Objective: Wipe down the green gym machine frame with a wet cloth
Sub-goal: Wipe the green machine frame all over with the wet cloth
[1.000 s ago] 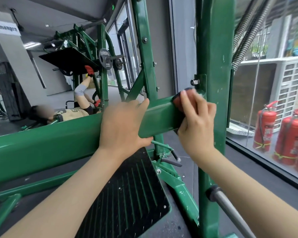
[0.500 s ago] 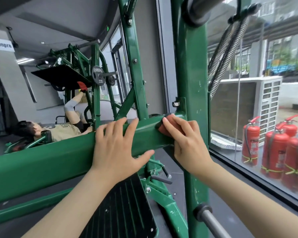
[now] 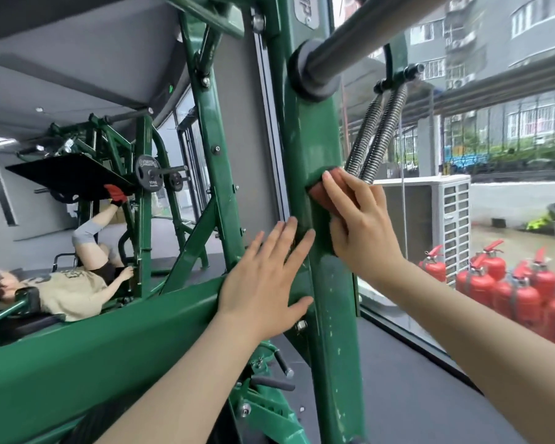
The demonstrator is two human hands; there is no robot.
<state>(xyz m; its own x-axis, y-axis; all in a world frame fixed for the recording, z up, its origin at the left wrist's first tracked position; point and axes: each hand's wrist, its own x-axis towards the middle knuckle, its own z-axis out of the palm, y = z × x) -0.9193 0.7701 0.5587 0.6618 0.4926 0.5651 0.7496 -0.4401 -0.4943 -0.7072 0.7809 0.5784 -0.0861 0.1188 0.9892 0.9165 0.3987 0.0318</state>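
R hand (image 3: 361, 225) presses red cloth (image 3: 321, 196) flat against green upright post (image 3: 321, 315), fingers curled over the cloth and pinning it. L hand (image 3: 266, 285) open, fingers straight, palm braced where horizontal beam (image 3: 109, 347) meets the post.

Risks, imo: cloth is small and mostly under the fingers, so it can slide out on wet paint and bare fingers rub the frame. Paint looks chipped lower on the post, edges may snag cloth. L hand sits near a bolt (image 3: 301, 325), could scrape.

In the way: steel bar (image 3: 366, 36) w/ collar sticks out of the post above, blocks an upward stroke. Two coil springs (image 3: 378, 136) hang just beside R hand, pinch spot. Fire extinguishers (image 3: 510, 290) behind glass on the right, no issue. Another person (image 3: 71, 286) lies on a machine far left, well apart.
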